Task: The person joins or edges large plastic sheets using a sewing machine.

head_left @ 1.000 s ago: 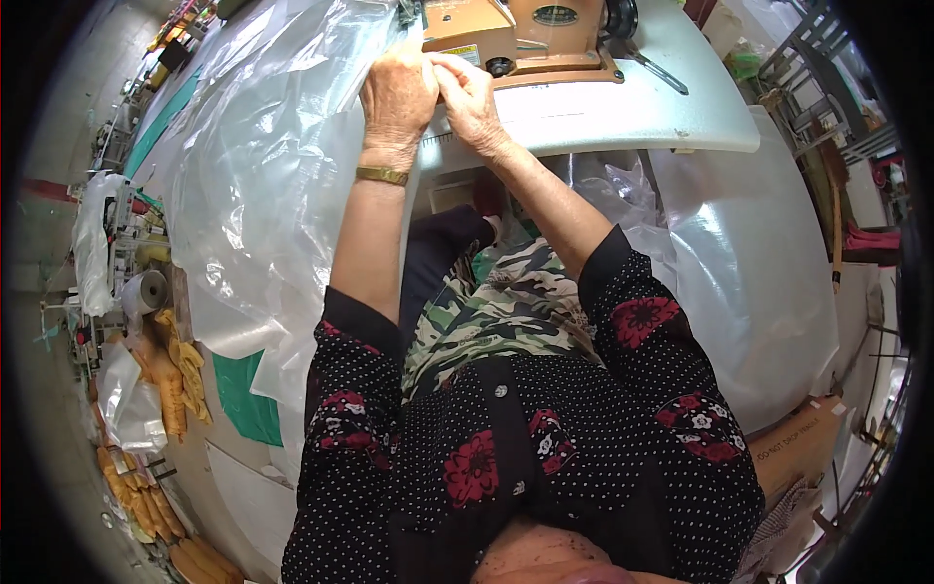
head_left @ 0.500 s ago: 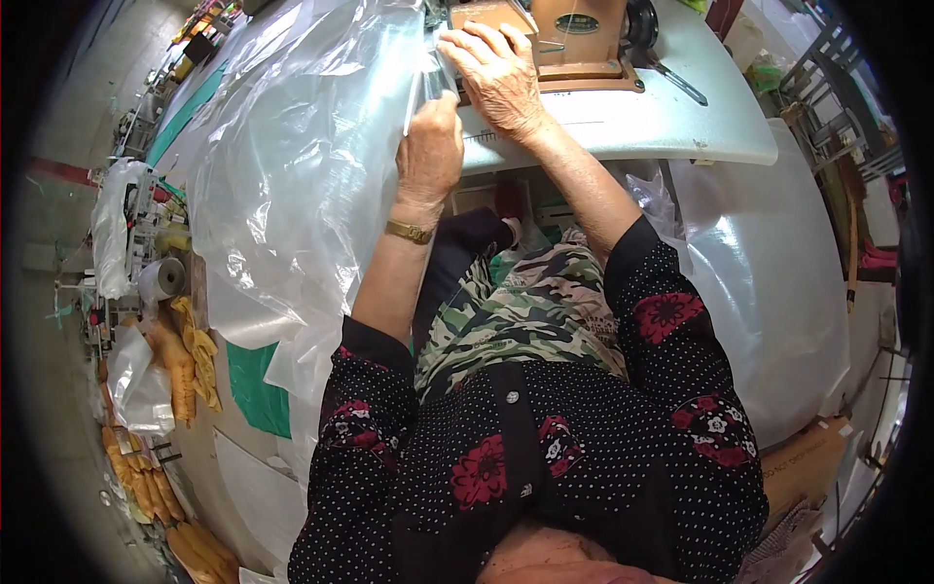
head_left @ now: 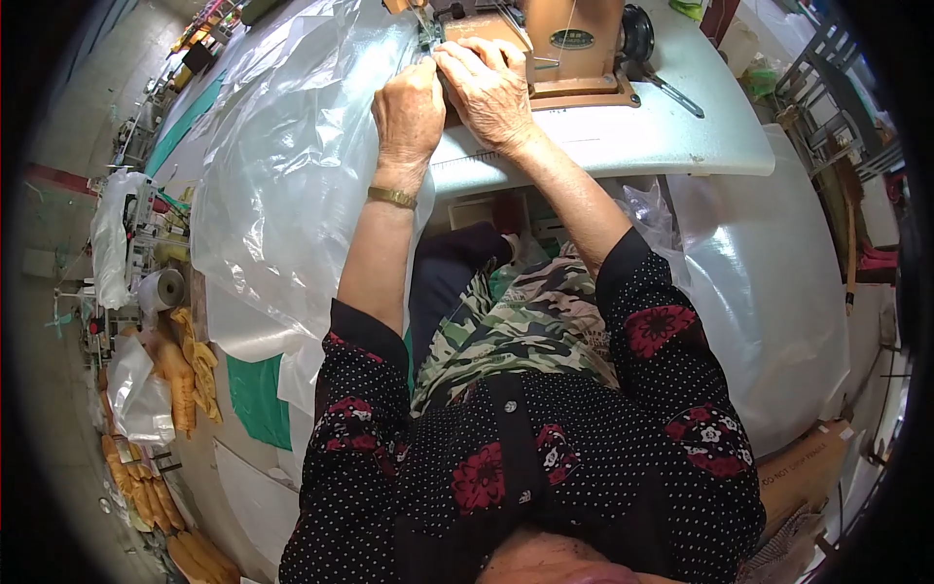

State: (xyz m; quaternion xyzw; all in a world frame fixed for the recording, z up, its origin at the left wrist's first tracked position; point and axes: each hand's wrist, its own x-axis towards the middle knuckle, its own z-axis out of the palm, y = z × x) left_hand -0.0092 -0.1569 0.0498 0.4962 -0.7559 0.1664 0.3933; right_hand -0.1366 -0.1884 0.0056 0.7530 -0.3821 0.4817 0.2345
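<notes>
A clear plastic sheet [head_left: 282, 185] drapes in shiny folds over the left of the table, its right edge running up to a tan sewing machine [head_left: 581, 49]. My left hand [head_left: 409, 112], with a gold watch on the wrist, is closed on that edge just in front of the needle area [head_left: 426, 37]. Beside it, my right hand [head_left: 489, 92] has its fingers bent and drawn together at the same edge, the fingertips almost touching the left hand. Whatever lies under the fingertips is hidden. The machine's black handwheel [head_left: 637, 34] is at its right end.
The pale table [head_left: 623, 141] has a curved front edge with ruler marks. Another plastic sheet [head_left: 764, 292] hangs at the right, above a cardboard box [head_left: 803, 477]. Yellow-orange gloves [head_left: 146, 487] and a roll [head_left: 163, 289] are at the left. A grey chair [head_left: 837, 88] stands far right.
My left hand has moved left and slightly up, closer to the right hand's fingertips. The right hand has shifted slightly down and left. More of the needle area shows.
</notes>
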